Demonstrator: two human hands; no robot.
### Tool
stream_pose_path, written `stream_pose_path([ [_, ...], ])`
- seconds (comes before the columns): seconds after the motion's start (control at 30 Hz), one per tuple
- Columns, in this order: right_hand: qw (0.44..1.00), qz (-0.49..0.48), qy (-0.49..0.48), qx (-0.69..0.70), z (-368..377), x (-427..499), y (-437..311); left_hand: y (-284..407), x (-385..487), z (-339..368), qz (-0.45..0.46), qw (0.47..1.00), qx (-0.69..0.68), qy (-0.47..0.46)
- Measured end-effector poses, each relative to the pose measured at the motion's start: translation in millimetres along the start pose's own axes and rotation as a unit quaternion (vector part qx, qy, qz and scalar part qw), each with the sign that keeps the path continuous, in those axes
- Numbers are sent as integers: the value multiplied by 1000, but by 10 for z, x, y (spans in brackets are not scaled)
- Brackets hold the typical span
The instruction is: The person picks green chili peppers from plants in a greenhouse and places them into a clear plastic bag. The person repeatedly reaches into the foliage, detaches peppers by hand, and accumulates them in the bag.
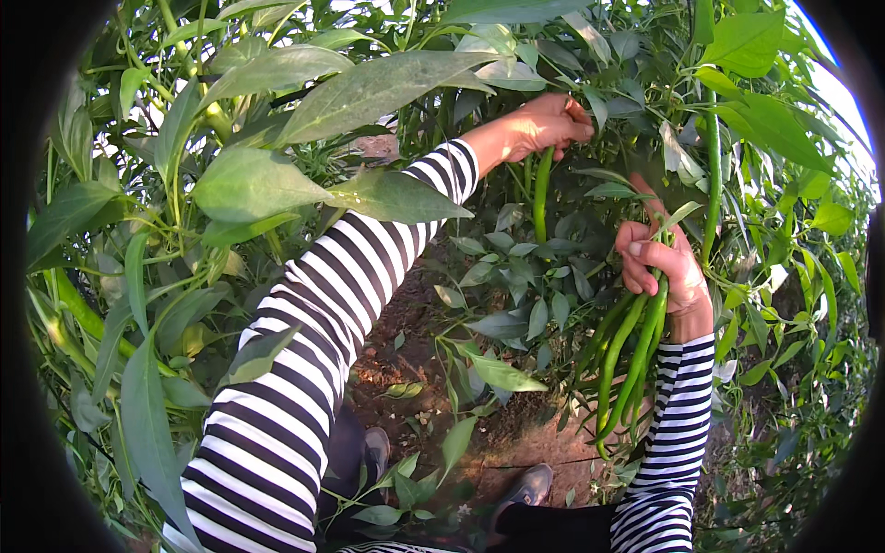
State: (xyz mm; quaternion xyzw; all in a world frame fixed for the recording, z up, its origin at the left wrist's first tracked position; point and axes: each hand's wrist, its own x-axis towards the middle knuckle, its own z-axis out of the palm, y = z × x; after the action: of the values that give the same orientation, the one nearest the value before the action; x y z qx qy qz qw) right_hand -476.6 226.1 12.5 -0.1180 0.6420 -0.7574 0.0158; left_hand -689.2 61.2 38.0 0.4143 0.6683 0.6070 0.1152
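Observation:
My left hand (553,128) reaches into the pepper plants at the upper middle, its fingers curled at the top of a long green chili pepper (542,197) that hangs below it. Leaves and shade hide the fingertips, so a grip on the stem cannot be made out. At the right, my right hand (660,259) is closed around the stems of a bunch of long green chili peppers (636,359), which dangle beneath the fist. Its index finger points upward. Another long green pepper (713,173) hangs on the plant above and right of this hand.
Large pepper leaves (259,183) cross in front of my left sleeve. Dense foliage stands on both sides. A leafy low branch (501,373) spreads over the brown soil (394,345) between my arms. My shoes (529,487) are at the bottom, and a thick green stem (83,311) runs at the left.

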Motion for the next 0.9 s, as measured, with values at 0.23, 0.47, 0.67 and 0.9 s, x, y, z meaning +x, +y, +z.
stream_pose_path([
  [0.23,1000,-6,5,27,61,21,-38,-216,475,480,-50,964,-261,32],
  [0.47,1000,-10,19,8,96,9,-24,-398,629,359,42,937,-332,-99],
  [0.67,999,-12,39,-34,218,43,-2,-375,656,-25,168,929,-290,-160],
  [0.9,998,-10,52,-42,227,62,-28,-411,659,86,98,957,-273,-20],
])
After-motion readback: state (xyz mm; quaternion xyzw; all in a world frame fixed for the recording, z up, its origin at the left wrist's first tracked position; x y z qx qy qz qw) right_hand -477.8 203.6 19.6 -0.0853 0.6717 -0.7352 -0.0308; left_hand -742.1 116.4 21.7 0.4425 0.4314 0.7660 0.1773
